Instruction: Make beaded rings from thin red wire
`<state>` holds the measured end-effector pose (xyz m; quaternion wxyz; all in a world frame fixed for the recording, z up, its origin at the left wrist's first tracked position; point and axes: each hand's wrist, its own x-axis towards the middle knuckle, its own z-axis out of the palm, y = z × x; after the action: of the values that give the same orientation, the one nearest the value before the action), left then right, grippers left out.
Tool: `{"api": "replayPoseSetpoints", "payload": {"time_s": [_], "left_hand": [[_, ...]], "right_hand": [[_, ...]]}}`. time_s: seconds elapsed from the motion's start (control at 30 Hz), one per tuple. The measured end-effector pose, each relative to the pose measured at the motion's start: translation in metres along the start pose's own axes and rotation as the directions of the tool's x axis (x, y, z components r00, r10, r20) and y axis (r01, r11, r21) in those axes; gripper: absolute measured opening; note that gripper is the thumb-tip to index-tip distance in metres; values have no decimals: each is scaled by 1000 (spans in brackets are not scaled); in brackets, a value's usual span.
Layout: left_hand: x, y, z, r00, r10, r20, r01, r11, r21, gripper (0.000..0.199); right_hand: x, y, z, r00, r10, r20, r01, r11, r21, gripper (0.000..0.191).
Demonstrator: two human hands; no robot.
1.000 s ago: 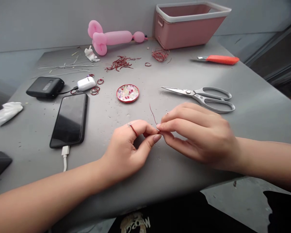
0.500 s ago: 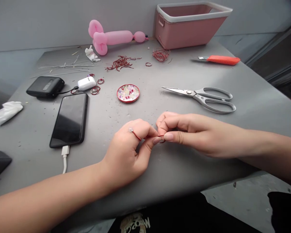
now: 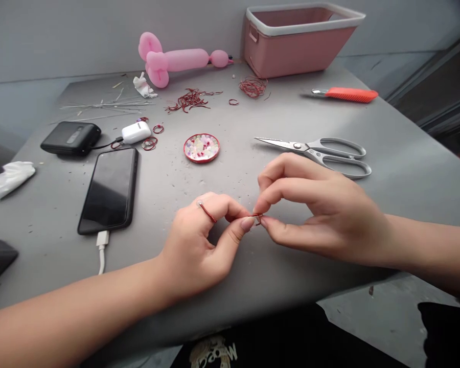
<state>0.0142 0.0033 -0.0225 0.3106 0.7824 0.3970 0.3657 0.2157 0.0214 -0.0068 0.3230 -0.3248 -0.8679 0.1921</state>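
Between my two hands is a small loop of red wire (image 3: 258, 219). My left hand (image 3: 205, 245) pinches it with thumb and index finger, and wears a red wire ring with a pale bead (image 3: 207, 210). From the other side, the thumb and index fingertips of my right hand (image 3: 322, 209) close on the same loop; the other fingers are lifted and bent. Beyond my hands lies a round red-rimmed lid (image 3: 185, 155) full of pale and red beads (image 3: 202, 146). Grey scissors (image 3: 297, 146) rest just behind my right hand.
At the back are a pink bin (image 3: 291, 53), a pink balloon (image 3: 186, 60), red wire clippings (image 3: 189, 99), a wire coil (image 3: 253, 87) and an orange-handled cutter (image 3: 350, 94). On the left lie a phone (image 3: 109, 189), a black case (image 3: 71, 138), a white earbud case (image 3: 136, 132) and wire rings (image 3: 150, 143).
My right hand has turned and raised its fingers, its index finger and thumb now more apart behind the tips. More of the wire loop shows. My left hand has shifted only slightly.
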Motion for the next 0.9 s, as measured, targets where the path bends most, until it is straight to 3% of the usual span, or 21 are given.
{"api": "replayPoseSetpoints", "payload": {"time_s": [0.13, 0.23, 0.53, 0.67, 0.9], "left_hand": [[0, 0, 0, 1000, 10, 20, -10, 1000, 16, 11], [-1, 1, -1, 998, 55, 27, -56, 998, 25, 11], [-3, 4, -1, 994, 89, 56, -89, 996, -9, 14], [-3, 5, -2, 993, 79, 83, -74, 995, -63, 14], [-2, 5, -1, 994, 69, 83, -62, 994, -90, 14]], "right_hand": [[-3, 6, -2, 948, -316, -41, 286, 901, -326, 8], [-6, 12, -2, 893, -450, -24, 396, 810, -433, 13], [1, 34, 7, 884, -467, 7, 443, 832, -333, 17], [4, 31, 8, 861, -508, -20, 488, 837, -248, 17], [9, 21, 9, 865, -502, -26, 499, 863, -77, 19]]}}
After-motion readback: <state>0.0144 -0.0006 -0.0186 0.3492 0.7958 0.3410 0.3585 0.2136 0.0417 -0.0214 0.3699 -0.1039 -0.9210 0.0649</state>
